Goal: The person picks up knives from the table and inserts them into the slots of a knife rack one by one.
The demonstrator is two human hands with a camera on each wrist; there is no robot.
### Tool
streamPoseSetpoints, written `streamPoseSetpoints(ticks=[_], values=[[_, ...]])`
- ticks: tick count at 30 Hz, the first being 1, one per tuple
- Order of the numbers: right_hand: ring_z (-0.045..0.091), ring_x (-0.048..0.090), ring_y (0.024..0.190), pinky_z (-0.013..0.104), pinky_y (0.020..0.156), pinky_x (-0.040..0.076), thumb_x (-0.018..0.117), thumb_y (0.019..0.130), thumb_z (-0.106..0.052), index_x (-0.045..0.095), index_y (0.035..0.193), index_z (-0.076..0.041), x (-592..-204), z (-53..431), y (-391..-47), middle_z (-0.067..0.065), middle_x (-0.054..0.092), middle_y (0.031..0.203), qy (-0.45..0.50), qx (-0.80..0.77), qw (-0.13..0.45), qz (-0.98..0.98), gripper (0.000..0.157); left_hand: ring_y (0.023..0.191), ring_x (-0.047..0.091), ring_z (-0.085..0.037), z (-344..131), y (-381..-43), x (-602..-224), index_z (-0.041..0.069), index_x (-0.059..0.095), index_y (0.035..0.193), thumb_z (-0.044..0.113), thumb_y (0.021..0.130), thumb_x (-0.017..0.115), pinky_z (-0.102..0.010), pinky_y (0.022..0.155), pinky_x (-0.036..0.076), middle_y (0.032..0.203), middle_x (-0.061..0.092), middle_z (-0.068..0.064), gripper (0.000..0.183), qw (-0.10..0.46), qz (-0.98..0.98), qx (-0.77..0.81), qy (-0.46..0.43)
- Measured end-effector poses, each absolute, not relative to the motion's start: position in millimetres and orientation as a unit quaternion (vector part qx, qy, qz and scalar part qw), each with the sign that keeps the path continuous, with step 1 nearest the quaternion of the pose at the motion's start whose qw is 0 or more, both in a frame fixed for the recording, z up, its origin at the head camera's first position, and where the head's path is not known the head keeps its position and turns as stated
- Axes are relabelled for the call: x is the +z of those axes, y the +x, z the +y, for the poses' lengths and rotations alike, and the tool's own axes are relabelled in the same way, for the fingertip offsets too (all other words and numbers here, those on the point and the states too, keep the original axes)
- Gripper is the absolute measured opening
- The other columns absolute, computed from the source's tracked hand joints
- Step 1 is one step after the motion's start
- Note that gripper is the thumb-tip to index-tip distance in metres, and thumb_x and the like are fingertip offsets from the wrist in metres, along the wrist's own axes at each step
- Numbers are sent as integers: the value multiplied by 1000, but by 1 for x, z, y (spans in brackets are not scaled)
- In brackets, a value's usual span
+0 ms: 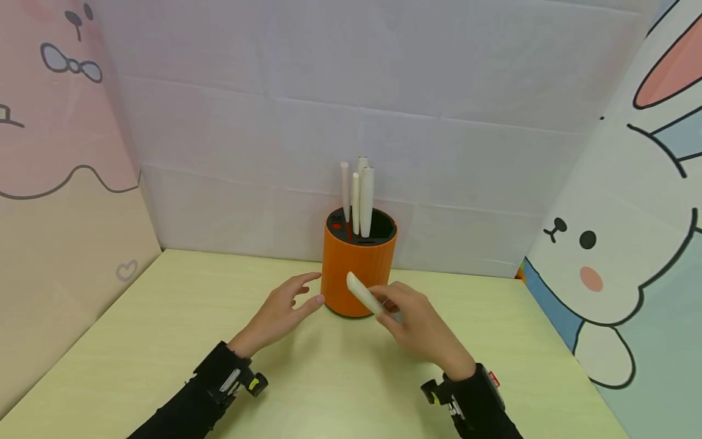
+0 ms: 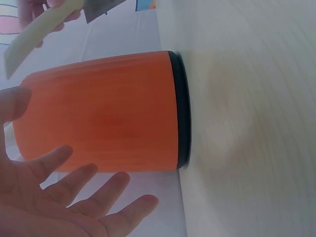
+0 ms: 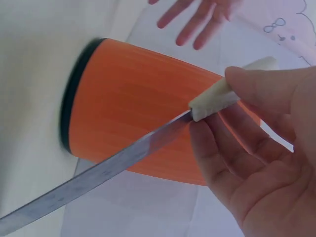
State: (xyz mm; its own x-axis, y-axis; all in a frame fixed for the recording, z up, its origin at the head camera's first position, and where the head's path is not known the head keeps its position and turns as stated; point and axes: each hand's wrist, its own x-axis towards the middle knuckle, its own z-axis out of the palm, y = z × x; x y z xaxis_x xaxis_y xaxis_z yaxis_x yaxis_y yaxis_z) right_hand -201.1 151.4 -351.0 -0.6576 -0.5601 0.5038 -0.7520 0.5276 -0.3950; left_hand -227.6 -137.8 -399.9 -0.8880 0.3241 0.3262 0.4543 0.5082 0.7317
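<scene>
My right hand (image 1: 414, 317) pinches a knife by its white handle (image 3: 217, 96), thumb on one side and fingertips on the other. Its long, narrow steel blade (image 3: 106, 167) slants away toward the tabletop in the right wrist view. Directly behind the knife stands an orange, round knife block (image 1: 351, 268) with a black top and base. Several white handles (image 1: 366, 201) rise upright from its top, their blades hidden inside. My left hand (image 1: 282, 311) is by the block's left side, fingers spread and holding nothing.
The block stands on a pale wooden tabletop (image 1: 219, 299), near the back edge. A white sheet (image 1: 247, 140) hangs behind it. Cartoon-printed panels flank the table, with a pink one (image 1: 60, 134) to the left and a rabbit one (image 1: 620, 262) to the right.
</scene>
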Motion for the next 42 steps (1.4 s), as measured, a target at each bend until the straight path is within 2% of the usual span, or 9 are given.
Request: streamPoseSetpoints(ticks=[7,13,18,23,33,39,42], values=[[10,59,91,32,75,56,73,84,-5,53,130,-17,-339,154,-198,-4,58,107,385,370,203,-821,52,120,48,-32,-136,-227,-400,20,42,143,49,94,57,-57,94,43,143,42,0,59,68,-865,-444,-224],[19,62,92,35,78,56,70,83,3,52,130,-7,-323,146,-184,7,60,109,336,446,232,-797,51,120,49,-31,-135,-226,-400,19,43,142,56,92,55,-55,95,43,142,43,1,63,66,-867,-441,-223],[24,61,92,33,82,54,66,85,8,49,127,2,-306,136,-166,13,59,108,304,503,206,-782,46,120,49,-30,-136,-226,-400,20,43,142,55,92,56,-54,94,44,142,43,1,62,68,-868,-438,-224],[27,59,95,35,85,53,63,87,9,47,128,1,-306,131,-161,14,57,110,304,549,170,-760,45,119,50,-28,-134,-225,-400,19,44,141,49,93,58,-53,94,45,141,44,1,58,73,-868,-436,-225],[31,60,95,30,84,53,63,86,11,47,128,3,-309,127,-160,17,55,111,304,579,170,-737,45,116,51,-25,-135,-226,-401,19,47,139,55,92,55,-49,93,45,136,49,1,59,80,-860,-436,-255],[30,60,96,30,84,53,63,86,11,47,128,2,-310,125,-160,17,55,112,297,591,166,-731,45,113,53,-25,-133,-225,-400,21,47,138,50,94,56,-49,91,47,134,51,2,54,82,-845,-448,-281],[32,60,95,30,84,53,62,86,12,47,127,3,-310,124,-160,18,54,112,297,594,166,-729,45,110,54,-21,-131,-224,-396,20,47,138,45,95,57,-45,89,50,132,52,0,51,90,-835,-456,-296]])
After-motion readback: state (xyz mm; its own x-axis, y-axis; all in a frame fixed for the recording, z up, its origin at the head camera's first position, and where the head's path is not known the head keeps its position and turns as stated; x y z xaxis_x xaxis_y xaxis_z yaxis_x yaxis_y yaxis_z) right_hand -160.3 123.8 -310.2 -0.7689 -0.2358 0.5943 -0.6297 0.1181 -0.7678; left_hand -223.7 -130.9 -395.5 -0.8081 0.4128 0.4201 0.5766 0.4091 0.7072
